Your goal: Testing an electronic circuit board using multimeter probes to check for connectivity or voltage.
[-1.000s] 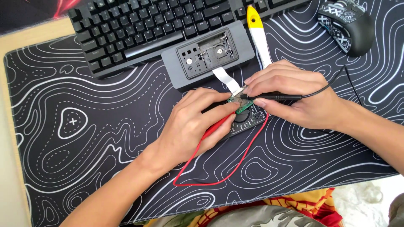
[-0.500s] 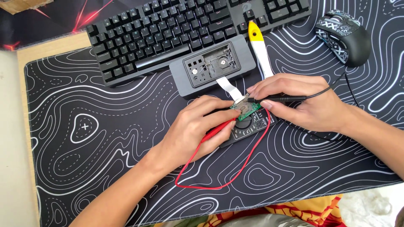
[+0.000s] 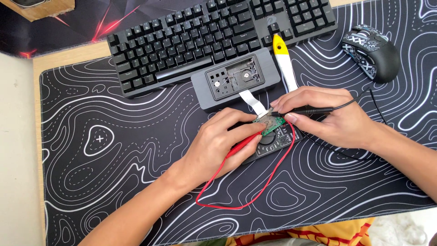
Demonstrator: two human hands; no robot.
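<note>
My left hand (image 3: 218, 143) grips a red probe (image 3: 243, 142), its tip on a small green circuit board (image 3: 272, 124). My right hand (image 3: 325, 116) pinches a black probe (image 3: 309, 110) that points at the same board from the right. The board rests on a black multimeter (image 3: 273, 142) and joins a white ribbon cable (image 3: 251, 101) running to a grey opened device (image 3: 234, 82). A red lead (image 3: 246, 191) loops over the mat toward me.
A black keyboard (image 3: 205, 36) lies behind the grey device. A yellow and white tool (image 3: 284, 61) sits right of the device. A patterned black mouse (image 3: 371, 52) is at the far right. All rest on a black mat with white contour lines (image 3: 104, 159).
The view has shifted, so everything sits further right and lower in the frame. Both hands keep the probes on the board, with no clear movement.
</note>
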